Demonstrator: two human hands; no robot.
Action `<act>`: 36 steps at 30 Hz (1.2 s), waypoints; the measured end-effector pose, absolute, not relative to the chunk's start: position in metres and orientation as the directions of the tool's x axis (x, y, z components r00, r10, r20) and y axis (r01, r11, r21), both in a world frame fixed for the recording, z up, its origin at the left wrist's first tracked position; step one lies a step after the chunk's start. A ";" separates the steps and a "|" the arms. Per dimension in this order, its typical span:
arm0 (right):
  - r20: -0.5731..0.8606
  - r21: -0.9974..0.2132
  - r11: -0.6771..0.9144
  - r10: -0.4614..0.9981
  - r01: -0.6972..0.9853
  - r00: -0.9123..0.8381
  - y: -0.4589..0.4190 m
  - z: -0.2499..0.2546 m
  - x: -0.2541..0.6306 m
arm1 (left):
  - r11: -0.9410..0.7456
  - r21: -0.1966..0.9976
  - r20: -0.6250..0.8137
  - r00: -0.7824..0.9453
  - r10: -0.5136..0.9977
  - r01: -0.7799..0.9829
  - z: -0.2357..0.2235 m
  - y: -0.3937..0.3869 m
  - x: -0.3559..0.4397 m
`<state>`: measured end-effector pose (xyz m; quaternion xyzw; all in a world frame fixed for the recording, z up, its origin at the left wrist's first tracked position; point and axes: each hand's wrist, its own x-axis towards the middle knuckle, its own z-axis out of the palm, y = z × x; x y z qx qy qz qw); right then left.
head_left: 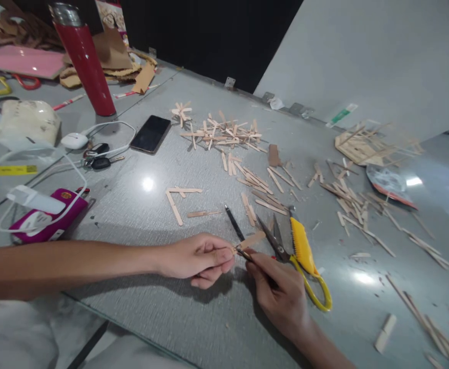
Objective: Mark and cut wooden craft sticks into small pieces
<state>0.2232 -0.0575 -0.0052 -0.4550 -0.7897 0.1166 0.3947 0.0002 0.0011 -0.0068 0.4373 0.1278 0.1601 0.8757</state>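
Observation:
My left hand (205, 259) is closed, pinching the end of a flat wooden craft stick (252, 240) between thumb and fingers. My right hand (280, 289) grips a thin dark-tipped tool (243, 253), its point touching the stick close to my left thumb; most of the tool is hidden by the fingers. A black pen (233, 222) lies just beyond the hands. Beside my right hand are scissors (309, 287) with yellow handles, blades spread, and a yellow toothed-edge tool (301, 241). Joined craft sticks (174, 207) form an angle on the table, near a loose stick (201, 213).
Piles of craft sticks (228, 132) spread across the grey table (158, 318). At the left are a phone (151, 134), a red bottle (88, 66), keys (101, 163), white cables and a purple case (49, 218). A stick structure (357, 146) stands at the far right.

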 end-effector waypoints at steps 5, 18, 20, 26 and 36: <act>0.557 -0.519 0.599 0.778 0.610 -0.289 -0.059 -0.009 0.225 | 0.552 0.824 -0.095 0.929 0.357 -0.128 -0.006 0.002 0.000; 0.490 -0.502 0.518 0.830 0.692 -0.266 -0.058 -0.008 0.222 | 0.584 0.797 -0.110 0.913 0.393 -0.156 -0.007 0.002 0.001; 0.474 -0.508 0.501 0.842 0.700 -0.258 -0.059 -0.009 0.222 | 0.583 0.797 -0.108 0.913 0.393 -0.157 -0.007 0.003 0.000; 0.470 -0.509 0.507 0.841 0.696 -0.269 -0.058 -0.007 0.223 | 0.545 0.829 -0.115 0.914 0.390 -0.129 -0.003 0.002 -0.001; 0.538 -0.452 0.576 0.785 0.681 -0.307 -0.058 -0.005 0.221 | 0.522 0.850 -0.158 0.912 0.380 -0.070 0.003 -0.001 0.000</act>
